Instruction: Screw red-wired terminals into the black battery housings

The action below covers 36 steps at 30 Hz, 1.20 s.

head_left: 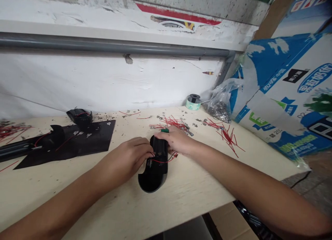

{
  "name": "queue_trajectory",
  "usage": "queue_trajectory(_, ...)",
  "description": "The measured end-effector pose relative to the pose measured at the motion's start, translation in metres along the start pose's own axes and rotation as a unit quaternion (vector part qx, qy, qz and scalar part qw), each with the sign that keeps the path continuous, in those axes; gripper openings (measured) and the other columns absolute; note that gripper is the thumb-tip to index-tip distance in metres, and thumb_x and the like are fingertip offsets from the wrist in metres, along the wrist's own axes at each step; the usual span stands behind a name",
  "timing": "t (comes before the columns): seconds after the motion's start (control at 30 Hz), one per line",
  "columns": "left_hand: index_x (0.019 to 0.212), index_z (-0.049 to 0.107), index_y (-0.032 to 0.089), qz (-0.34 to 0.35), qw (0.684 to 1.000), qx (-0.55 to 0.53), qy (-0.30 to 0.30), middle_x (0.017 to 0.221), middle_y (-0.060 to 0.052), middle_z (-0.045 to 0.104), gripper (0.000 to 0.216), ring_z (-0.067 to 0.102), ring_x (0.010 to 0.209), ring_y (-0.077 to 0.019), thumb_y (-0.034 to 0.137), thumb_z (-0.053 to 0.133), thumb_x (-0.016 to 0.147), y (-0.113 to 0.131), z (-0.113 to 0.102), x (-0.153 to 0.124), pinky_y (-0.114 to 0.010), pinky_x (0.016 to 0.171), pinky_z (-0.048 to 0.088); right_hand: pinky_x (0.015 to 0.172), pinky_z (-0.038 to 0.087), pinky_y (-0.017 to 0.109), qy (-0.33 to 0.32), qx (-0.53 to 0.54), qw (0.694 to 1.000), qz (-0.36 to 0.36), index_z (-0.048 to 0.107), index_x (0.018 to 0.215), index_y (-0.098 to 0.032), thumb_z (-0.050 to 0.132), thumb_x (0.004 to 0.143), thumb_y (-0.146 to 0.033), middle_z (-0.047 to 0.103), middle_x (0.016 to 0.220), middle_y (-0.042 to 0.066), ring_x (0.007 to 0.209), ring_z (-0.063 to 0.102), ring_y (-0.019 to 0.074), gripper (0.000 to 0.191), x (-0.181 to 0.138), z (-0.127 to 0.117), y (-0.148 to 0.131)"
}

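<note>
A black plastic housing (153,179) with a rounded, hollow near end lies on the table in front of me. My right hand (177,140) is wrapped round its far part, thumb on top. A small green piece (165,130) shows by that hand's fingers; its kind is hidden. My left hand (135,153) is closed in a pinch at the housing's left edge, and what its fingertips hold is hidden. Across the housing's middle runs a thin red wire (162,161), with its end sticking out to the right below my right hand.
Red wires (173,122) and small metal pieces are strewn beyond my hands, with more red wires (229,138) at right. A tape roll (193,102) and a plastic bag of metal parts (220,107) stand behind. Black housings (80,116) and a black sheet (103,136) lie left. A printed carton (282,95) borders the right.
</note>
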<state>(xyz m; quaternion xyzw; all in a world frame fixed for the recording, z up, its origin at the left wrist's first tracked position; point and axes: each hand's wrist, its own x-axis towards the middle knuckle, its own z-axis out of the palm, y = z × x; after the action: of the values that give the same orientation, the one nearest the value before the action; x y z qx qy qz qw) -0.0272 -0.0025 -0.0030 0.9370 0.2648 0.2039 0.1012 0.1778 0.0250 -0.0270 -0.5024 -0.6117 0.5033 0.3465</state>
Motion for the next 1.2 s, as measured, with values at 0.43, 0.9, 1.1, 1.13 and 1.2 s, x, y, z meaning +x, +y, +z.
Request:
queue_trajectory(0.43, 0.102, 0.066, 0.02, -0.115, 0.986, -0.11, 0.047, 0.092, -0.003, 0.067, 0.015, 0.062, 0.08, -0.015, 0.023, 0.055, 0.093, -0.001, 0.011, -0.005, -0.026, 0.071, 0.047, 0.039, 0.029, 0.024, 0.007, 0.026, 0.999, 0.02, 0.052, 0.065, -0.019, 0.064, 0.079, -0.043, 0.047, 0.052, -0.003, 0.043, 0.044, 0.0112, 0.031, -0.001, 0.0, 0.0)
queue_trajectory(0.9, 0.096, 0.068, 0.02, -0.067, 0.99, -0.12, 0.014, 0.089, -0.004, 0.066, 0.026, 0.06, 0.082, -0.0155, 0.019, 0.042, 0.098, 0.0, 0.006, -0.007, -0.026, 0.072, 0.045, 0.037, 0.023, 0.022, -0.024, 0.105, 0.993, 0.039, 0.05, 0.065, -0.019, 0.066, 0.08, -0.037, 0.042, 0.048, -0.005, 0.038, 0.035, 0.0082, 0.029, -0.004, 0.002, -0.003)
queue_trajectory(1.1, 0.092, 0.068, 0.017, -0.014, 0.998, -0.068, -0.003, 0.092, -0.007, 0.066, 0.029, 0.059, 0.086, -0.018, 0.016, 0.039, 0.097, 0.002, 0.002, -0.002, -0.029, 0.073, 0.045, 0.037, 0.023, 0.021, -0.032, 0.117, 0.991, 0.057, 0.048, 0.064, -0.019, 0.066, 0.08, -0.033, 0.042, 0.048, -0.005, 0.038, 0.035, 0.0077, 0.028, -0.005, 0.003, -0.005)
queue_trajectory(1.13, 0.092, 0.068, 0.017, -0.015, 0.998, -0.066, -0.006, 0.091, -0.007, 0.066, 0.029, 0.059, 0.085, -0.018, 0.015, 0.04, 0.097, 0.003, 0.002, 0.0, -0.03, 0.073, 0.045, 0.036, 0.023, 0.022, -0.03, 0.113, 0.992, 0.055, 0.049, 0.065, -0.019, 0.067, 0.08, -0.035, 0.043, 0.049, -0.005, 0.038, 0.036, 0.0082, 0.028, -0.004, 0.003, -0.004)
queue_trajectory(1.2, 0.09, 0.069, 0.018, -0.039, 0.996, -0.084, -0.006, 0.088, -0.005, 0.066, 0.026, 0.06, 0.08, -0.0165, 0.017, 0.044, 0.095, 0.005, 0.003, 0.001, -0.029, 0.07, 0.046, 0.036, 0.024, 0.022, -0.024, 0.107, 0.992, 0.057, 0.05, 0.067, -0.019, 0.068, 0.08, -0.038, 0.045, 0.05, -0.004, 0.04, 0.039, 0.0093, 0.028, -0.004, 0.003, -0.003)
